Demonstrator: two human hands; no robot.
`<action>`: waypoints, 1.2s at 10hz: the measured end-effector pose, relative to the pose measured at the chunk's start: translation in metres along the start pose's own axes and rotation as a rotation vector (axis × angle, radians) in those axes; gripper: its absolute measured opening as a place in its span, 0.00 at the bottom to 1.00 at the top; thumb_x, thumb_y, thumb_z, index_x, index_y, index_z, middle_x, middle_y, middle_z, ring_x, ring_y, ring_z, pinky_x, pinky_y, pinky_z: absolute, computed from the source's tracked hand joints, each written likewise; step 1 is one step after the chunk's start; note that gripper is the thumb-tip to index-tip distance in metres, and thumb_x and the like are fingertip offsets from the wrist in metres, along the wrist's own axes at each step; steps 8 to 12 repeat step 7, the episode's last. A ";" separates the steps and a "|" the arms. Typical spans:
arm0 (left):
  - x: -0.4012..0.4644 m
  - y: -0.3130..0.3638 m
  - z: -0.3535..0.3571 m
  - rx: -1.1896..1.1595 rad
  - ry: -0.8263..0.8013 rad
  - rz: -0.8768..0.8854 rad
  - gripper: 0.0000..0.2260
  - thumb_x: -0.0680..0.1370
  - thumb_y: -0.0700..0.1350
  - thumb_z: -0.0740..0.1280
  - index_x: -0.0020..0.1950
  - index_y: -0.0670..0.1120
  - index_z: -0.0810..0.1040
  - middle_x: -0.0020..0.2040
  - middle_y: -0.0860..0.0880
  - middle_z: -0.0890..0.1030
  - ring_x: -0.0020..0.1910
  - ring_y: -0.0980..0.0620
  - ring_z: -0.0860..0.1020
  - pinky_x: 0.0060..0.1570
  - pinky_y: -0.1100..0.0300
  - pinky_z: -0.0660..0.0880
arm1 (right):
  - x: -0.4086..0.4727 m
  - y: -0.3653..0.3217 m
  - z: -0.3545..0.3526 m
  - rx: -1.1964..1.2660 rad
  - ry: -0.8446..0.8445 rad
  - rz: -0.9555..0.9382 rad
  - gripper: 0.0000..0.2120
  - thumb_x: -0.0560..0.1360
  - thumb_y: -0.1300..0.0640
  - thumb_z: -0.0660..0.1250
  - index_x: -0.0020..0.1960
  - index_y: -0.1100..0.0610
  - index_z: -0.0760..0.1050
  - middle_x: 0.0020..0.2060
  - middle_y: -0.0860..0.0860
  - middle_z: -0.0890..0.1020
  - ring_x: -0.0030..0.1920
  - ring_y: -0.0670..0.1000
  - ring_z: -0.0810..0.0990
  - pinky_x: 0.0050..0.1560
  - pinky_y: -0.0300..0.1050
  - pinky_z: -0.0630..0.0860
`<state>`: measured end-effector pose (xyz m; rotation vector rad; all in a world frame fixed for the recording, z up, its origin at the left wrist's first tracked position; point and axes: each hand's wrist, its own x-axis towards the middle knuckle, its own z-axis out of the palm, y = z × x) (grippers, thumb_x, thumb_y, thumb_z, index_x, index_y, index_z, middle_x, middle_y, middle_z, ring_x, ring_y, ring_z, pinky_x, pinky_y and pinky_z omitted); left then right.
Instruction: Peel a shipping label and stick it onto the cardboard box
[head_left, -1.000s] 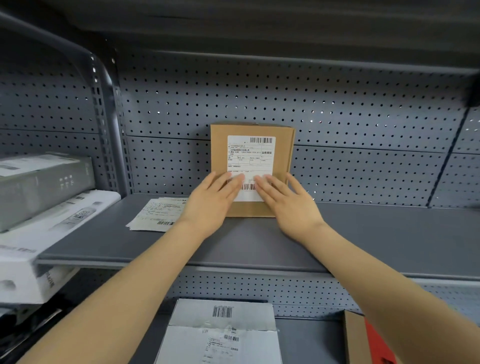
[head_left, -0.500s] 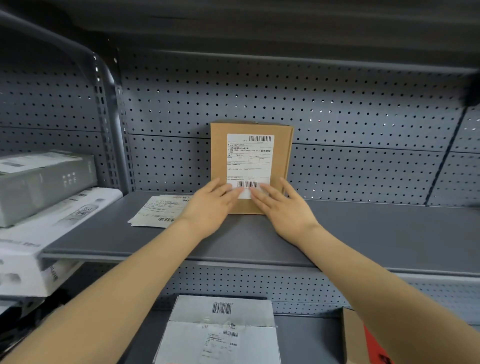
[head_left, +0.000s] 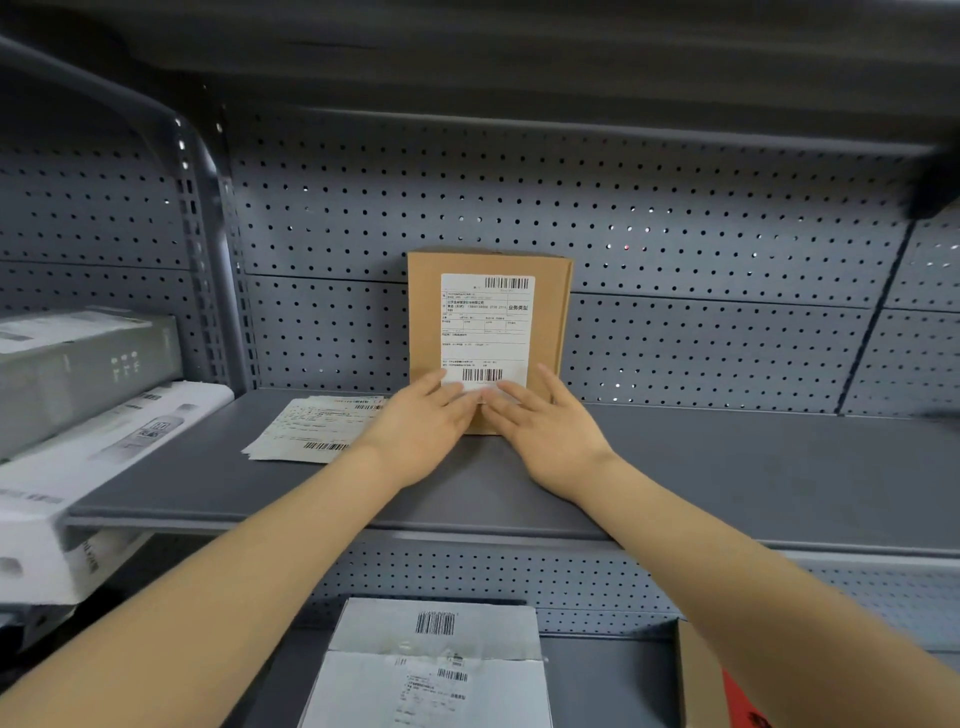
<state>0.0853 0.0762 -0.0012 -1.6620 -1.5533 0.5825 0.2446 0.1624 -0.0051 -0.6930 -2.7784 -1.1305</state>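
Note:
A brown cardboard box (head_left: 550, 312) stands upright on the grey shelf (head_left: 727, 467), leaning against the pegboard back. A white shipping label (head_left: 485, 322) with barcodes lies flat on its front face. My left hand (head_left: 423, 431) and my right hand (head_left: 545, 431) are side by side at the box's lower part, palms down, fingers spread flat. Their fingertips press on the label's bottom edge, below the lower barcode. Neither hand holds anything. The bottom of the box is hidden behind my hands.
A stack of label sheets (head_left: 317, 428) lies on the shelf left of the box. Grey and white cartons (head_left: 78, 415) sit at the far left. On the shelf below are a white labelled parcel (head_left: 431, 670) and a brown-and-red box (head_left: 711, 680).
Both hands have slid down the label from its middle to its bottom edge, uncovering the lower barcode. The box has not moved.

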 end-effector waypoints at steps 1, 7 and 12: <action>0.000 0.000 0.006 0.013 -0.044 -0.030 0.24 0.82 0.42 0.51 0.77 0.40 0.49 0.79 0.46 0.50 0.76 0.47 0.53 0.73 0.49 0.41 | -0.004 0.004 0.005 -0.011 -0.022 0.041 0.26 0.81 0.55 0.47 0.77 0.55 0.45 0.78 0.49 0.46 0.77 0.51 0.43 0.70 0.59 0.30; -0.047 0.011 -0.008 -0.496 -0.013 -0.383 0.23 0.73 0.34 0.58 0.69 0.44 0.67 0.54 0.51 0.80 0.53 0.49 0.78 0.71 0.54 0.56 | -0.069 0.031 0.009 0.430 0.108 0.406 0.29 0.76 0.64 0.54 0.75 0.53 0.56 0.77 0.49 0.55 0.75 0.52 0.57 0.74 0.52 0.52; -0.047 0.011 -0.008 -0.496 -0.013 -0.383 0.23 0.73 0.34 0.58 0.69 0.44 0.67 0.54 0.51 0.80 0.53 0.49 0.78 0.71 0.54 0.56 | -0.069 0.031 0.009 0.430 0.108 0.406 0.29 0.76 0.64 0.54 0.75 0.53 0.56 0.77 0.49 0.55 0.75 0.52 0.57 0.74 0.52 0.52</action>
